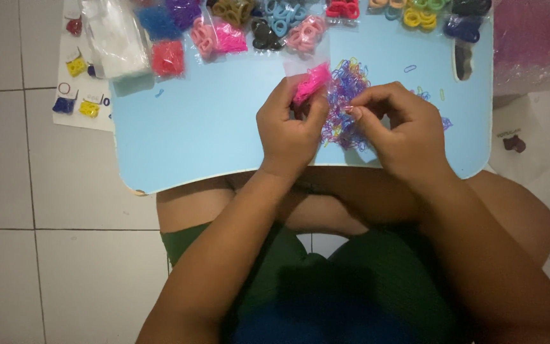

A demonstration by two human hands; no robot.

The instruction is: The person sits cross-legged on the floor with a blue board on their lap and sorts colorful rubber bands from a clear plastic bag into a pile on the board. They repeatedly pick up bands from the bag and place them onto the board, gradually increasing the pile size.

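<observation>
In the head view, the left hand [288, 127] pinches a small clear bag of pink bands [310, 81] just above the pile of loose purple bands [345, 105] on the light blue table [192, 134]. The right hand [396, 127], fingers curled, picks at that pile. Many filled bags [268, 28] already line the table's far edge beyond the pile, which remains large.

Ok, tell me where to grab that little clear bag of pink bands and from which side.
Best taken by the bag's flat, empty upper edge, which pokes up above the left hand. The pink bands bulge lower down, so the thin film on top probably pinches more securely. Come from the right, beside the right hand, over the loose purple bands on the blue table.
</observation>
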